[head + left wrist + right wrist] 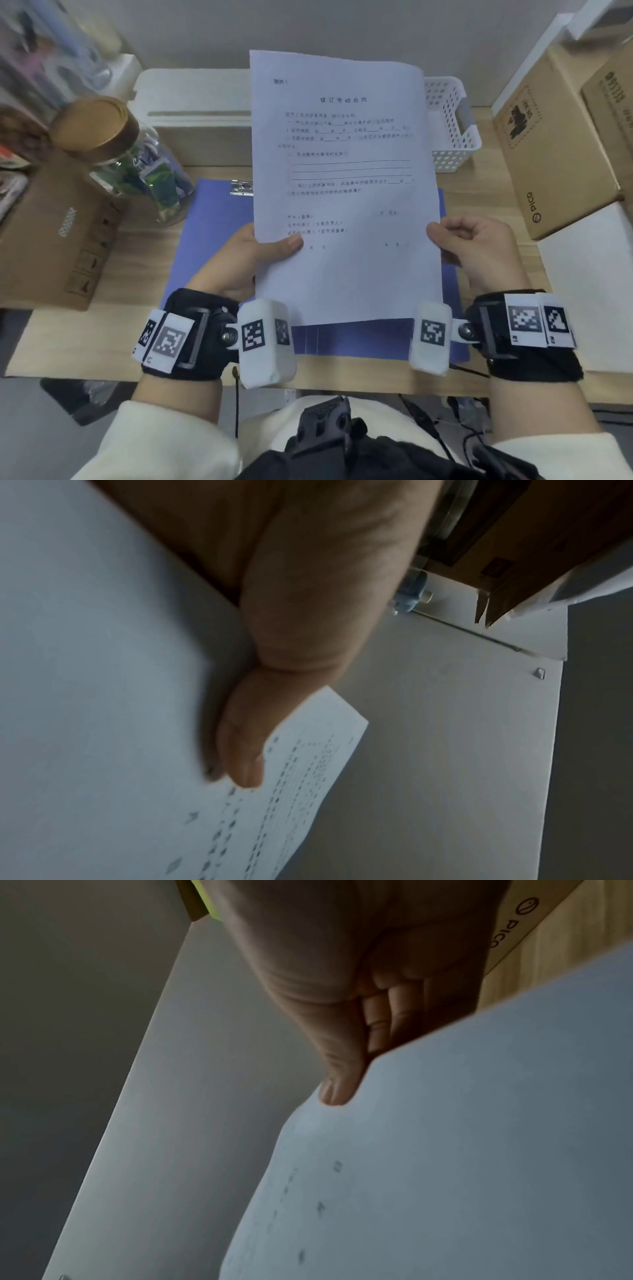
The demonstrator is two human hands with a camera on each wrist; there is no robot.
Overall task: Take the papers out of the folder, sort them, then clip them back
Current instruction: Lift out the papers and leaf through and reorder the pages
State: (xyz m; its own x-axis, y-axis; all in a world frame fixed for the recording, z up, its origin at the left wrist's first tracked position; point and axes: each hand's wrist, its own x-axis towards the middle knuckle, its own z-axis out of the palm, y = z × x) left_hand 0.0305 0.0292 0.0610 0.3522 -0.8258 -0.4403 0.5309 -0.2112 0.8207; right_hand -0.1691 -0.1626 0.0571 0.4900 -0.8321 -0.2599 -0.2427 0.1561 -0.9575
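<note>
Left hand (239,260) and right hand (479,250) pinch thin printed paper (346,192) by side edges, lifted over flat blue folder (212,219), metal clip far, wood-grain desk (144,240).

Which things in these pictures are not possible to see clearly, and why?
- Head view: how many papers are held; front sheet covers the rest.
- Head view: folder clip, mostly behind the papers.
- Left hand fingers: behind the sheet.
- Wrist views: print blurred, unreadable.
</note>
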